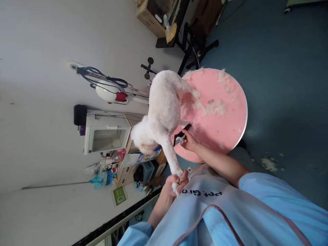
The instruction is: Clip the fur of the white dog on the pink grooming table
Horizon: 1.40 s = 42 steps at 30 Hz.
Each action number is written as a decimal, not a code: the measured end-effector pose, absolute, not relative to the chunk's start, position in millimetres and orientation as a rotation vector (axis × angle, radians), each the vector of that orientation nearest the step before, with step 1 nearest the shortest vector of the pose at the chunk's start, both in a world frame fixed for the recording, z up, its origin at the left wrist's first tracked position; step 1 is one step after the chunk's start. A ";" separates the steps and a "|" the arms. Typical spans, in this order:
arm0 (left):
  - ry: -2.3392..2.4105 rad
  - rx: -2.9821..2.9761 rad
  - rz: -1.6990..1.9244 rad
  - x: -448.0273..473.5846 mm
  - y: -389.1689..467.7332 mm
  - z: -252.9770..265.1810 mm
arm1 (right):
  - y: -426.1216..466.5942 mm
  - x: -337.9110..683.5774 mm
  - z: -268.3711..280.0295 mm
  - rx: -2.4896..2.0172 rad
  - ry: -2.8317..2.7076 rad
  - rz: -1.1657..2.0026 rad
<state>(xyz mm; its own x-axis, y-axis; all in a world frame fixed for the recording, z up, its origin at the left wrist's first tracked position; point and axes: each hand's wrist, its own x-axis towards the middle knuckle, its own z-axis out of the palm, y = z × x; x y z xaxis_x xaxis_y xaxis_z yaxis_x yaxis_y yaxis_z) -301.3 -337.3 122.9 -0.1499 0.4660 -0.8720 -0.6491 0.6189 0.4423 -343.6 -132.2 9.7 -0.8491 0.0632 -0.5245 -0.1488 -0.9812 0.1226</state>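
Observation:
A white dog (164,102) with short-clipped body fur and a fluffier head stands on a round pink table (232,118). My left hand (176,184) is closed around the paw end of one front leg (169,153), which it holds stretched out close to my apron. White fur shows between those fingers. In my right hand (189,140) is a black and white hair clipper (178,137), held beside the dog's other front leg near the tabletop. The fingers are wrapped round the clipper's body. Loose white fur (217,107) lies scattered over the table.
The view is turned sideways. A white lamp-like machine (107,92) on an arm stands beyond the dog. A glass-door cabinet (110,138) stands along the wall, with bags and bottles near it. A black table (164,42) carries a box. More fur (269,164) lies on the blue floor.

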 end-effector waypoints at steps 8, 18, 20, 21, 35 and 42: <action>1.521 -0.232 0.933 -295.0 -321.4 132.7 | -128.7 -321.9 9.7 -0.339 -1.076 2.251; 1.591 -0.267 0.877 -293.4 -325.7 133.7 | -127.4 -332.1 -35.2 0.072 -2.015 1.513; 1.623 -0.300 0.836 -293.5 -326.1 133.1 | -123.8 -330.2 -36.0 0.246 -1.991 1.496; 1.638 -0.316 0.817 -293.6 -326.5 132.9 | -120.0 -330.5 -36.9 0.273 -1.970 1.519; 1.365 -0.067 1.088 -293.3 -326.4 103.7 | -39.6 -334.2 -10.1 0.097 -1.779 1.917; 1.487 -0.192 1.052 -294.4 -334.1 94.7 | -33.3 -329.2 4.2 0.376 -1.984 1.843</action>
